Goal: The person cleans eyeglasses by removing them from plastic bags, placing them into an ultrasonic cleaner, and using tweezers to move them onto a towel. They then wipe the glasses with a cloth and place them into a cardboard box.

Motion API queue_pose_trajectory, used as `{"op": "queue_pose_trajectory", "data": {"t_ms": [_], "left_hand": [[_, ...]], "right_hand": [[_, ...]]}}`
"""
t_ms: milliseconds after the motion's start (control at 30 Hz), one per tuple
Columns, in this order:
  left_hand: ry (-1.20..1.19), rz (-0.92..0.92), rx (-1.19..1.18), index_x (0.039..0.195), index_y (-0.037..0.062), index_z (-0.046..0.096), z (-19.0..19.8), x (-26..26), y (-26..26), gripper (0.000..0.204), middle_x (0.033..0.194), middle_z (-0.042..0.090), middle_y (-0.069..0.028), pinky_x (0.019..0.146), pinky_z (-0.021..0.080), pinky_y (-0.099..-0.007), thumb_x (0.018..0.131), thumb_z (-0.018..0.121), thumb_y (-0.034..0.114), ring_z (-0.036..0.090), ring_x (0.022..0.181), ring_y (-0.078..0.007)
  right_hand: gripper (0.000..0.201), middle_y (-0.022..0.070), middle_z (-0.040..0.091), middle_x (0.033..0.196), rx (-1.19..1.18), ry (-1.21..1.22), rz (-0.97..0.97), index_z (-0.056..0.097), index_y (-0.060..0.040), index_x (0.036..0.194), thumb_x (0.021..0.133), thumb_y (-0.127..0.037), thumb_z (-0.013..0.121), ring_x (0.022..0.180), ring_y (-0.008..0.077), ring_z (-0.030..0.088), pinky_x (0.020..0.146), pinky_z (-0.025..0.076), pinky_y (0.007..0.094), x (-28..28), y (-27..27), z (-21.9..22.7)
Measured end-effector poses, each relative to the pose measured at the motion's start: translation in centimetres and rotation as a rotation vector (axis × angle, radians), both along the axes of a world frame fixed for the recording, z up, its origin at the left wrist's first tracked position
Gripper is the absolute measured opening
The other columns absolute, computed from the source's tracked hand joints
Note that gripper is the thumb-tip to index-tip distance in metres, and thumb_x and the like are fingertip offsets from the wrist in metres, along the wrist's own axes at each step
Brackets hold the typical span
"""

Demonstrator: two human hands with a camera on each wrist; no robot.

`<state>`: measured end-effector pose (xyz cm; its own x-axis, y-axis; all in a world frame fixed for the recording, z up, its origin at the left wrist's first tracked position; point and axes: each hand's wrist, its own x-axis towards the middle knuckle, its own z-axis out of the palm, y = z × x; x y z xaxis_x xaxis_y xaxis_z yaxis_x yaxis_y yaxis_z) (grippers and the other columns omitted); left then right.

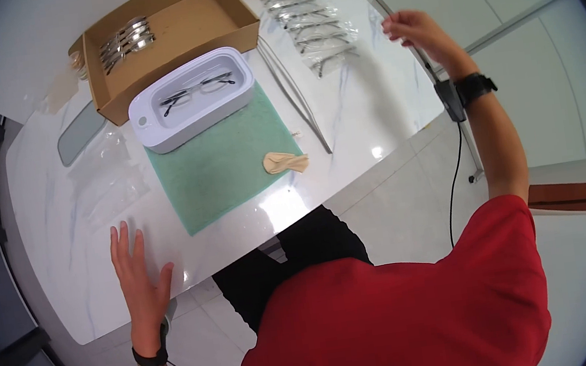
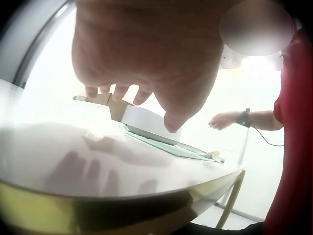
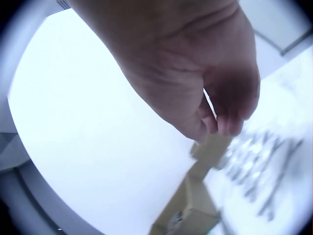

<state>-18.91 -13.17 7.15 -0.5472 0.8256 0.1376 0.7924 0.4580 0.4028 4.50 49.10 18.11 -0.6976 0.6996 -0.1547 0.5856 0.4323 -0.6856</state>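
Note:
My left hand (image 1: 141,281) hovers with spread fingers over the front left of the table, its shadow showing below it in the left wrist view. My right hand (image 1: 422,36) is raised near the table's right edge, its fingers loosely bent with nothing visible in them. A pale lavender tub (image 1: 146,136) with a round button, resembling an ultrasonic cleaner, stands at the middle. A pair of glasses (image 1: 181,94) lies inside it, temples unfolded. Several glasses in clear bags (image 1: 318,35) lie in a column to the left of my right hand.
Beneath the tub's front is a green cloth (image 1: 221,174), bearing a crumpled beige piece (image 1: 284,162). Long metal tweezers (image 1: 297,101) lie right of it. Behind stands a cardboard box (image 1: 205,20) with several glasses (image 1: 126,42). Clear bags (image 1: 110,170) and a grey flat tray (image 1: 77,134) lie left.

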Motion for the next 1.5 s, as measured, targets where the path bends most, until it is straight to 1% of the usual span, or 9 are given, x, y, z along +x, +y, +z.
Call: {"op": "queue_pose_trajectory", "data": {"t_ms": [167,533,700,767,867,1133,1267,1367,1500], "left_hand": [[0.007,-0.089,0.052,0.149,0.0048,0.048,0.8,2.6,0.9,0.074,0.161,0.037,-0.0222,0.121,0.029,-0.0580,0.082,0.079,0.009,0.028,0.152,-0.0487],[-0.002,0.020,-0.027,0.141,0.0047,0.056,2.8,8.8,-2.8,0.065,0.157,0.044,-0.0198,0.117,0.037,-0.0529,0.082,0.081,0.008,0.034,0.149,-0.0456],[-0.049,0.011,0.023,0.137,0.0036,0.059,2.6,10.0,-3.4,0.060,0.155,0.048,-0.0189,0.116,0.038,-0.0527,0.081,0.081,0.008,0.036,0.148,-0.0448],[-0.038,-0.030,0.052,0.136,0.0033,0.060,3.2,10.2,-1.7,0.059,0.154,0.049,-0.0185,0.115,0.039,-0.0524,0.081,0.081,0.008,0.038,0.147,-0.0443],[-0.074,-0.105,0.170,0.135,0.0026,0.061,3.3,9.9,2.1,0.058,0.152,0.051,-0.0180,0.114,0.040,-0.0516,0.081,0.082,0.009,0.042,0.145,-0.0443],[-0.235,-0.281,0.536,0.146,0.0032,0.051,3.5,11.4,14.4,0.074,0.149,0.053,-0.0177,0.113,0.042,-0.0448,0.081,0.084,0.013,0.050,0.138,-0.0375],[-0.437,-0.231,0.621,0.150,0.0022,0.047,4.2,12.2,17.2,0.080,0.150,0.051,-0.0186,0.112,0.042,-0.0428,0.081,0.086,0.015,0.051,0.136,-0.0350],[-0.500,-0.211,0.654,0.141,-0.0023,0.053,4.8,12.6,17.2,0.065,0.137,0.059,-0.0200,0.099,0.049,-0.0402,0.087,0.082,0.017,0.061,0.120,-0.0327],[-0.936,-0.251,0.488,0.126,-0.0052,0.061,3.4,11.8,16.2,0.041,0.109,0.069,-0.0134,0.084,0.053,-0.0336,0.092,0.075,0.013,0.068,0.094,-0.0193]], "right_hand": [[0.027,-0.0002,0.070,0.092,-0.116,0.069,-0.241,0.073,-0.0071,0.106,0.092,-0.030,0.077,0.088,0.0108,0.064,0.074,0.050,0.0266,6.1,0.2,-6.7],[0.031,0.0048,0.071,0.088,0.033,0.197,-0.286,0.074,0.0010,0.104,0.087,-0.024,0.081,0.076,0.0137,0.064,0.068,0.052,0.0301,-0.3,4.6,-15.8],[0.020,-0.0031,0.065,0.083,-0.093,0.320,-0.147,0.072,-0.0050,0.099,0.089,-0.020,0.080,0.068,0.0058,0.054,0.058,0.042,0.0230,0.5,2.8,-12.2],[0.015,-0.0015,0.067,0.086,-0.051,0.334,-0.064,0.070,-0.0043,0.098,0.090,-0.015,0.078,0.074,0.0071,0.058,0.067,0.046,0.0217,0.8,0.0,-8.3],[0.013,0.0029,0.072,0.087,0.044,0.373,0.088,0.071,-0.0002,0.092,0.088,-0.011,0.077,0.081,0.0112,0.065,0.077,0.051,0.0265,1.4,-3.3,-3.6],[0.012,-0.0021,0.070,0.084,0.231,0.207,0.368,0.069,-0.0045,0.088,0.090,-0.012,0.078,0.076,0.0045,0.059,0.069,0.045,0.0202,1.4,-16.7,7.3],[0.011,-0.0021,0.071,0.087,0.048,0.189,0.515,0.069,-0.0045,0.091,0.092,-0.009,0.078,0.074,0.0021,0.057,0.066,0.045,0.0196,0.9,-20.5,8.2],[0.010,-0.0014,0.071,0.089,-0.097,0.196,0.606,0.068,-0.0045,0.094,0.093,-0.007,0.077,0.079,0.0041,0.062,0.070,0.048,0.0207,0.2,-21.8,7.3],[0.010,-0.0012,0.070,0.088,-0.214,0.194,0.661,0.067,-0.0043,0.094,0.093,-0.006,0.077,0.082,0.0059,0.065,0.074,0.050,0.0219,-0.7,-23.3,6.6]]}}
